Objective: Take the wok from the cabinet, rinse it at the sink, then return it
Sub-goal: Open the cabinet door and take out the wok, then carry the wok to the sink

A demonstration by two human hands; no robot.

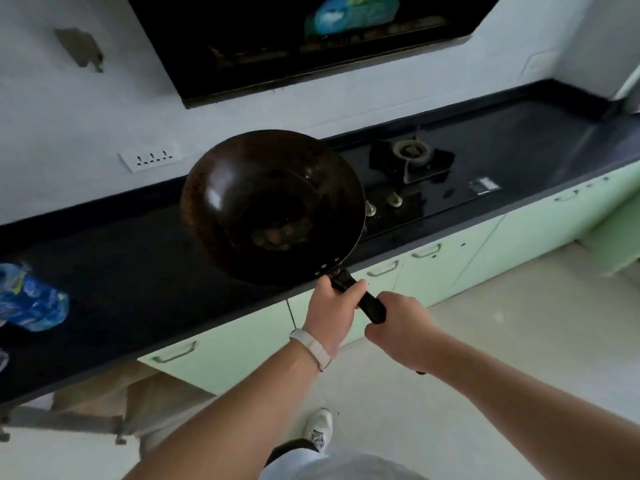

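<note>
A dark round wok (270,202) with a black handle hangs in the air over the black countertop (104,289), left of the gas burner. Brownish residue lies in its bottom. My left hand (332,306), with a white watch strap at the wrist, grips the handle close to the wok's rim. My right hand (401,327) grips the handle's far end. Below the countertop a pale green cabinet door (214,358) stands swung open. No sink is in view.
A gas burner (412,154) and two knobs sit on the hob to the right. A blue plastic bag (31,299) lies at the counter's left. A black range hood (294,39) hangs above. Green drawers (433,265) line the front. My white shoe (320,427) stands on pale floor.
</note>
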